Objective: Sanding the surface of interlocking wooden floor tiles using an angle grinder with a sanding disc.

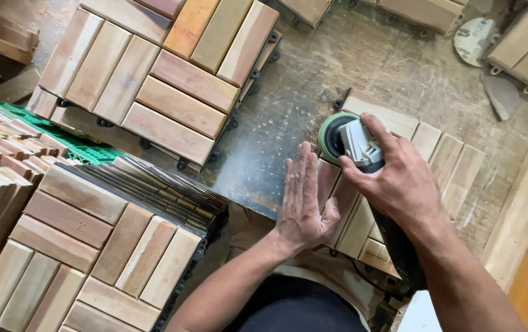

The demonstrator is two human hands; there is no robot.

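A: While the R hand (393, 178) grips the sander (353, 142), where's the L hand (304, 197)?
B: Flat, fingers straight, on the tile (442, 160). Sander sits on tile's top-left corner. Green crate (61, 138): contents hidden.

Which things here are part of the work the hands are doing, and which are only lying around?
In use:
- right hand gripping the angle grinder
- left hand flat on the wooden deck tile

Lying about:
- stack of finished tiles
- upper tile stack
- green plastic grid
- loose sanding disc
- wood scraps
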